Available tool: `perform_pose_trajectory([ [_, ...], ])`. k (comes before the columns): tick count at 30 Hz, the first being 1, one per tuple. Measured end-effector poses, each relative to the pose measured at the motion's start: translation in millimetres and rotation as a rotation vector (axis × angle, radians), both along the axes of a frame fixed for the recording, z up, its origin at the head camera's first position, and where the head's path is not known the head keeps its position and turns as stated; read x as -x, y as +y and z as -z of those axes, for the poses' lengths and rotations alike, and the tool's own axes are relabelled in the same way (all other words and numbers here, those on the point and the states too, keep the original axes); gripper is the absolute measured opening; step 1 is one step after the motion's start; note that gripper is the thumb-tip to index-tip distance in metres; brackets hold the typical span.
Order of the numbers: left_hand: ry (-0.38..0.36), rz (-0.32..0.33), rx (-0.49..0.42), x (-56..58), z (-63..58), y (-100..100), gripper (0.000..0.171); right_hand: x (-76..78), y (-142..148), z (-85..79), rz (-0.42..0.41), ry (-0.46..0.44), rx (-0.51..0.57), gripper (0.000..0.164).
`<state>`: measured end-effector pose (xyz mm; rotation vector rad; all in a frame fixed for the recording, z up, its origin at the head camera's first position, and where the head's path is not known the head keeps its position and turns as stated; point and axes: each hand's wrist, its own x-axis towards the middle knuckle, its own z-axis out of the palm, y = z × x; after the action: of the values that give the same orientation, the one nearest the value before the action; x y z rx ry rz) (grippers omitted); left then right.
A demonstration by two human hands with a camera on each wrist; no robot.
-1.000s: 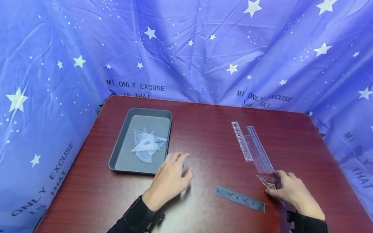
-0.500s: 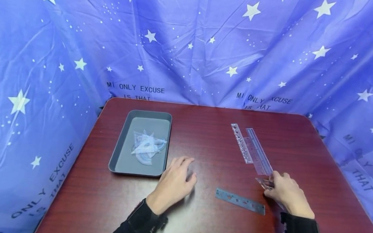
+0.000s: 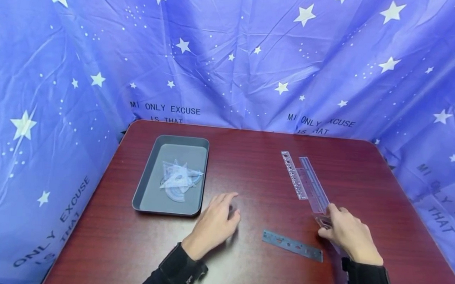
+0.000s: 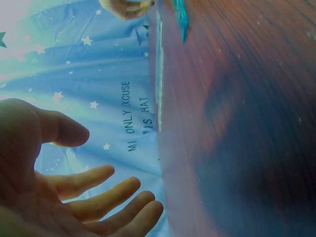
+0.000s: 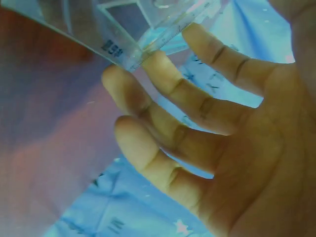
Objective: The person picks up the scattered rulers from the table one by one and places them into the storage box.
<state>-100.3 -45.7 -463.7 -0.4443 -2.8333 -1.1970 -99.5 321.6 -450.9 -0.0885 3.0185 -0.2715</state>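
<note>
At the table's right side, my right hand (image 3: pixel 351 234) pinches a clear plastic set square (image 5: pixel 118 44) between thumb and fingertips. The set square is tilted on edge, with a cut-out and printed scale showing in the right wrist view; from the head it is mostly hidden by the hand. Clear rulers (image 3: pixel 314 182) lie just beyond the fingers, beside a narrow strip with round holes (image 3: pixel 293 175). My left hand (image 3: pixel 215 221) holds nothing, hovering beside the tray's near right corner with fingers loosely bent. Between the hands lies a grey-blue ruler with cut-out shapes (image 3: pixel 292 246).
On the left of the dark red table (image 3: pixel 246 160) stands a grey tray (image 3: pixel 144 171). Inside it, clear set squares and a protractor (image 3: pixel 175 195) lie in an overlapping pile. A blue star-printed curtain (image 3: pixel 231 72) hangs around the table's back and sides.
My right hand has moved a little left, and the set square in it has turned from nearly flat to tilted on edge. My left hand has drifted slightly right and nearer.
</note>
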Motion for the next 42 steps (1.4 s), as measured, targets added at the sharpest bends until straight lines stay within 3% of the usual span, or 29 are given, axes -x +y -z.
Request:
perform_pose_trajectory([
  [8,-0.064,0.020,-0.189,4.4,4.4,8.1,0.048,7.1,-44.3,-25.3,-0.119,0.203,-0.024,0.051],
  [17,-0.340,0.094,-0.605,6.4,8.5,22.8,0.049,8.4,-110.6,-41.3,-0.359,0.539,-0.020,0.043],
  [21,-0.473,0.131,-0.822,4.2,6.7,31.1,0.047,7.8,-132.3,-43.0,-0.403,0.609,-0.027,0.045],
  [25,-0.536,0.138,-0.980,2.2,5.3,35.7,0.046,8.1,-147.6,-43.8,-0.429,0.632,-0.053,0.049],
  [33,-0.507,0.005,-1.076,0.0,5.0,41.6,0.032,10.4,-163.1,-40.2,-0.455,0.679,-0.038,0.046],
  [42,-0.496,-0.093,-1.071,1.1,3.8,41.4,0.033,13.2,-172.8,-35.9,-0.444,0.734,-0.047,0.039],
])
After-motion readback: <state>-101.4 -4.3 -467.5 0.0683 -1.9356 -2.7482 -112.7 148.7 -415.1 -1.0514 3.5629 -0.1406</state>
